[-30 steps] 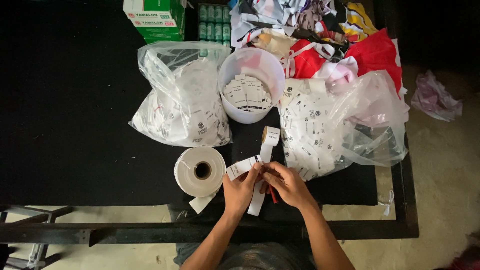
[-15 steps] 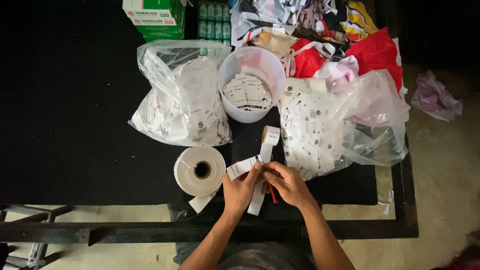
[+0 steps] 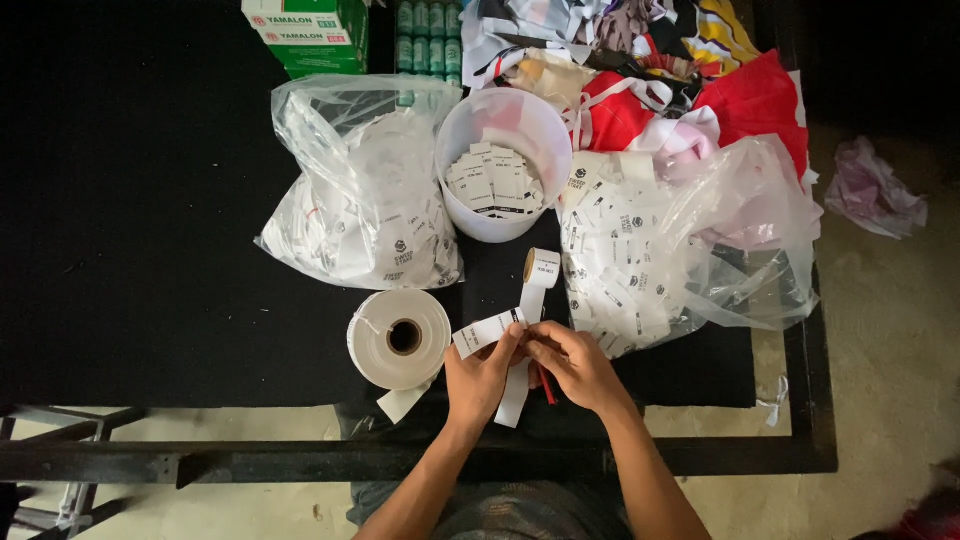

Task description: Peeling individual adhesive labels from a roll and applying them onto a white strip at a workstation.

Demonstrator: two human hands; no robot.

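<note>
My left hand (image 3: 482, 376) pinches a white printed label tag (image 3: 484, 331) by its near end. My right hand (image 3: 577, 366) touches the same spot, its fingers closed on a white label strip (image 3: 529, 298) that runs up to a small label roll (image 3: 541, 268); something red (image 3: 545, 385) shows under that hand. A loose end of the strip (image 3: 512, 396) hangs down between my wrists. A large white tape roll (image 3: 399, 338) lies just left of my left hand. A white round tub (image 3: 503, 128) with cut labels stands behind.
Two clear plastic bags of labels sit on the black table (image 3: 140, 250): one on the left (image 3: 360, 190), one on the right (image 3: 650, 260). Coloured cloth (image 3: 690, 90) is piled at the back right, a green box (image 3: 305, 30) at the back. A metal frame rail (image 3: 250, 460) runs along the near edge.
</note>
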